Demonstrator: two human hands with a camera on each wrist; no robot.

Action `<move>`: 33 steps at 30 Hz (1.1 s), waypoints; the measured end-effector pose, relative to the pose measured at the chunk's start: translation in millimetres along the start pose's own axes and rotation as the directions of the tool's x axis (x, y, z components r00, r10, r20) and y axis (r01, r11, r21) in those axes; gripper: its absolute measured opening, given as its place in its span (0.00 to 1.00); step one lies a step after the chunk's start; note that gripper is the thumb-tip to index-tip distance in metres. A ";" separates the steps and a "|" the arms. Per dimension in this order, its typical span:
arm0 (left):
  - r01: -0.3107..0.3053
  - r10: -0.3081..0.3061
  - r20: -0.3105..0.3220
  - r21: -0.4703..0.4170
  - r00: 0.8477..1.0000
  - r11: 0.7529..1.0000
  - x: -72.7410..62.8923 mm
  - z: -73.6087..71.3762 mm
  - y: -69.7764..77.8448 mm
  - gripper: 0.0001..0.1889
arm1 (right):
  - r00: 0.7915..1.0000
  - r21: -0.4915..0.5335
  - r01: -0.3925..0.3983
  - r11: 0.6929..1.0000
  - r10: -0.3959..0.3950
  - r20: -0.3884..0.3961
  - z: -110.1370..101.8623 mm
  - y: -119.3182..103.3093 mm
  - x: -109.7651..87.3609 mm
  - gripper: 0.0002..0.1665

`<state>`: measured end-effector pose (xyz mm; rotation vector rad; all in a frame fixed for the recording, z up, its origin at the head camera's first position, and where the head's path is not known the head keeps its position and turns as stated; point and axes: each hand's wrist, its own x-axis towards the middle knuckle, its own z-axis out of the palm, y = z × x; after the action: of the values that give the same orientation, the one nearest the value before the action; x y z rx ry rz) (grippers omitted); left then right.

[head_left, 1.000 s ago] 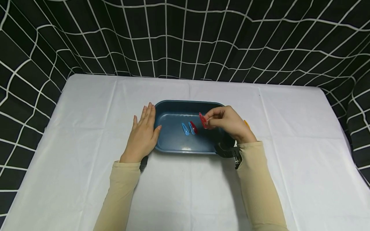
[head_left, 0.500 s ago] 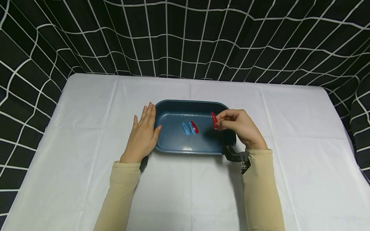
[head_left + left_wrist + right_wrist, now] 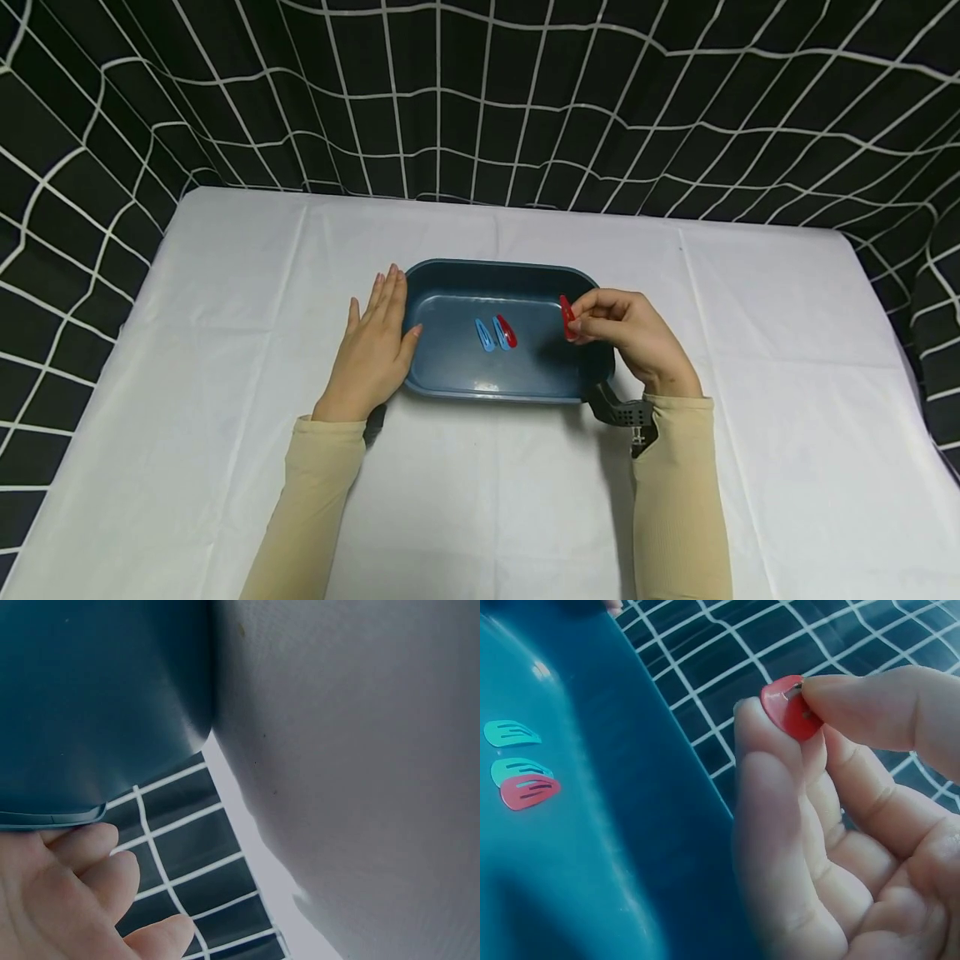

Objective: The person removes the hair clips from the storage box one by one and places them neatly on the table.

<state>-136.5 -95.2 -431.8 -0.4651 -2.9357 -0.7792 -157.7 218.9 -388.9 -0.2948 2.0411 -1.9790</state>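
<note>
My right hand pinches a red snap hair clip between thumb and fingertips, above the right end of a blue-grey plastic tray. In the right wrist view the held clip is seen with its rounded end outward. On the tray's floor lie a blue hair clip and, to its right, another blue clip partly under a red one. My left hand rests with straight fingers against the tray's left rim; in the left wrist view its fingers touch the rim's edge.
A white cloth covers the table around the tray. Dark panels with white netting rise behind the table and at both sides. A black strap on the right wrist hangs by the tray's front right corner.
My right hand has moved to the right with the red hair clip, from near the tray's middle to its right end. The yellow piece beside that hand is out of sight. The left hand stays put.
</note>
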 end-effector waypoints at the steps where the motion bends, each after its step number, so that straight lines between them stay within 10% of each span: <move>1: 0.000 0.000 0.002 -0.001 1.000 1.000 -0.1 0.4 0.2 0.34 | 1.000 0.004 -0.002 1.000 0.002 0.007 -0.8 0.4 -0.2 0.12; 18: 0.003 -0.003 0.003 -0.002 1.000 1.000 -0.6 0.4 0.6 0.34 | 0.999 0.123 0.051 0.991 -0.049 -0.015 -4.1 8.6 -2.3 0.15; 33: 0.006 -0.005 0.016 -0.016 1.000 1.000 -0.5 -0.4 1.5 0.34 | 0.977 0.248 0.095 0.964 -0.043 -0.209 -30.7 5.5 -16.9 0.15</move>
<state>-135.6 -94.3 -430.8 -0.4668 -2.9487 -0.8042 -152.0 253.7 -392.8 -0.1134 1.8776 -2.3734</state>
